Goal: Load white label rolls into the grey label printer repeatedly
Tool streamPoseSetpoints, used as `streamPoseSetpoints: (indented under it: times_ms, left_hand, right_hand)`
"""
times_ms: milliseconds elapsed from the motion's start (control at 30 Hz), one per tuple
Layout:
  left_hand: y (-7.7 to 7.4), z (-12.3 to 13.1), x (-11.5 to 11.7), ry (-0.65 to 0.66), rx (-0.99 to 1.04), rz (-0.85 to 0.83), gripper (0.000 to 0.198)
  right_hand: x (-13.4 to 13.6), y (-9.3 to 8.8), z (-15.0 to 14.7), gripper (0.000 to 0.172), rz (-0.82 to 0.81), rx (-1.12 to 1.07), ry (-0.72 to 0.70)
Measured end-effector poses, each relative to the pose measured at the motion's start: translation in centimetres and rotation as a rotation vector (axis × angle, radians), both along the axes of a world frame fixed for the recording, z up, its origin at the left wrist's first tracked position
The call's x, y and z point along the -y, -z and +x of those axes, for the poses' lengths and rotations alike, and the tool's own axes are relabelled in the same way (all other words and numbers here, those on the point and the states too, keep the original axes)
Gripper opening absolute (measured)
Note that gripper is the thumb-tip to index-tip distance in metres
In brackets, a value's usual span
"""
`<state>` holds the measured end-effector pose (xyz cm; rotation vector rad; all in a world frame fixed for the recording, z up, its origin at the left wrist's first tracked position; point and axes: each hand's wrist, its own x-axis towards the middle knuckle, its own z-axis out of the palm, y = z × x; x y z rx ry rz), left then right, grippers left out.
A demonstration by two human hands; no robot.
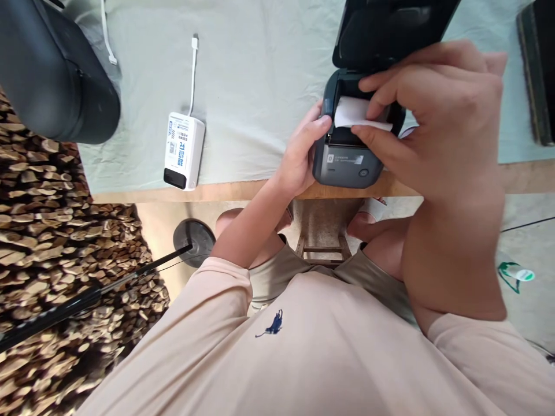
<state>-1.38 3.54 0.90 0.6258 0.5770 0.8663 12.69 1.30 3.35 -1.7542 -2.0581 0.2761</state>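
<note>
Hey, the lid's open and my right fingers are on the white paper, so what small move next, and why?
I'd probably have the right hand settle the white paper into the dark device: its fingers are at the paper, the lid stands open, and the left hand grips the device's side.

From afar I see a wooden table [217, 195] under pale green cloth [255, 69], bearing a white boxy corded device [184, 149].
</note>
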Motion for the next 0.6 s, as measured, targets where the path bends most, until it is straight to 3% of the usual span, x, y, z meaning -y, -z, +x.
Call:
streamPoseSetpoints:
  times_ms: [167, 433, 500, 600]
  left_hand:
    - [-0.21, 0.03, -0.14, -0.005, 0.048, 0.014, 0.019]
    - [0.21, -0.27, 0.06, 0.023, -0.140, 0.050, 0.018]
    - [0.24, -0.25, 0.19, 0.037, -0.181, 0.064, 0.021]
    - [0.35, -0.24, 0.44, 0.047, -0.264, 0.092, 0.041]
  right_hand:
    - [-0.25, -0.07, 0.23, 0.021, 0.107, -0.049, -0.111]
    - [0.28, -0.85, 0.56, 0.025, 0.117, -0.074, -0.264]
    - [0.39, -0.95, 0.46, 0.026, 0.164, -0.207, -0.156]
    - [0.20, -0.78, 0.04, 0.037, 0.258, -0.514, 0.259]
